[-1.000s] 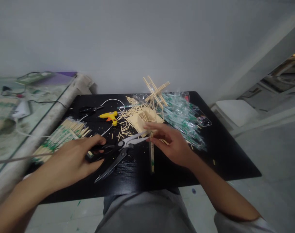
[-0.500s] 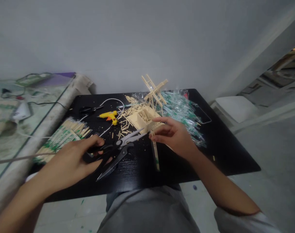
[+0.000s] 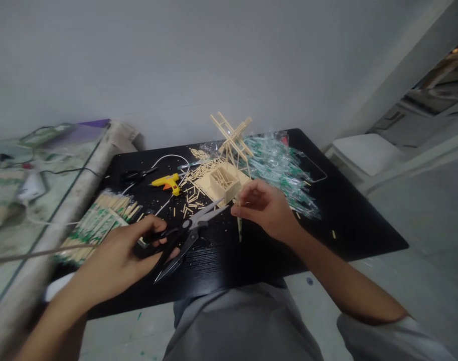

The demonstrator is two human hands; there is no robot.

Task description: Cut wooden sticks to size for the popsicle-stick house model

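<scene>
My left hand [image 3: 127,258] is closed round the black handles of a pair of scissors [image 3: 200,219], whose blades are parted and point right. Pinched in my right hand [image 3: 268,208], just past the blade tips, is a thin paper-wrapped stick [image 3: 240,229] that hangs downward. Behind the blades stands a model windmill of light wooden sticks [image 3: 234,138] on a square base [image 3: 206,186]. An open box [image 3: 229,190] on that base holds loose stick pieces. Below the scissors lies a black-handled knife-like blade [image 3: 178,263], partly hidden by my left hand.
A yellow glue gun [image 3: 167,183] with a white cord lies left of the model. Wrapped chopsticks [image 3: 101,220] are piled at the left. Empty green-and-clear wrappers [image 3: 283,170] heap at the right. Cut stick pieces [image 3: 193,200] scatter over the black table [image 3: 349,220].
My right hand has turned, and the stick in it now points more away from me and looks shorter. The scissors stay in my left hand. The whole view has shifted slightly.
</scene>
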